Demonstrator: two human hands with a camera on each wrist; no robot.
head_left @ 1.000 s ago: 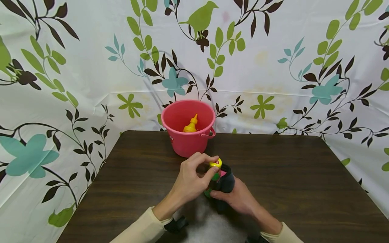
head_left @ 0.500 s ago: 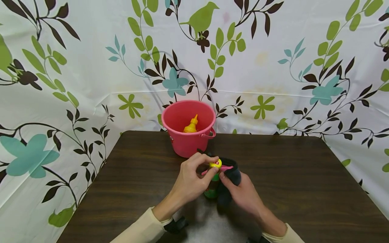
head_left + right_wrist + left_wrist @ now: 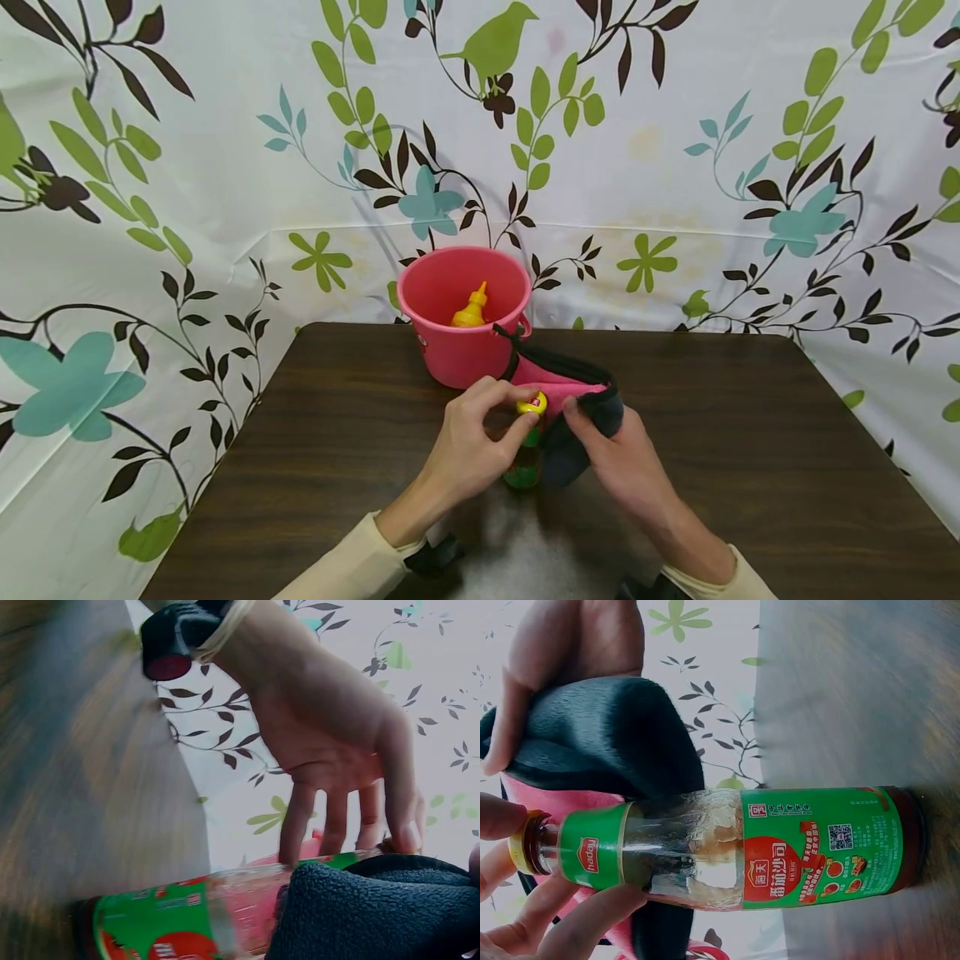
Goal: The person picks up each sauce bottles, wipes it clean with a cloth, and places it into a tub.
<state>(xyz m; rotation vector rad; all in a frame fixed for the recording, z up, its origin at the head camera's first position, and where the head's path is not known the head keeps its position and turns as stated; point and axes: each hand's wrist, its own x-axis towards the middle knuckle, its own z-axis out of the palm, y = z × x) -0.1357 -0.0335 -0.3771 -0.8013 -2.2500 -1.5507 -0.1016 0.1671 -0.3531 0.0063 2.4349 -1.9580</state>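
A ketchup bottle [image 3: 522, 475] of clear glass, with green labels and reddish remains inside, stands upright on the table. Its yellow cap [image 3: 534, 405] is pinched between the thumb and index finger of my left hand [image 3: 472, 433]. With my right hand [image 3: 633, 458] I grip the edge of a cloth [image 3: 566, 450], thumb on top. Fleecy dark grey on one side and pink on the other, the cloth drapes behind and to the right of the bottle. In the left wrist view the cloth [image 3: 622, 727] hangs beside the bottle's neck [image 3: 592, 847].
A pink bucket [image 3: 465, 358] stands at the table's back edge, just behind the hands. Inside it is a yellow squeeze bottle [image 3: 471, 313] with a pointed nozzle. The dark wooden table [image 3: 720, 417] meets a patterned curtain [image 3: 600, 183] at the back.
My right hand has moved right and slightly back, away from the bottle. The cloth, bunched round the bottle before, now spreads out behind it and shows more pink. My left hand stays on the cap.
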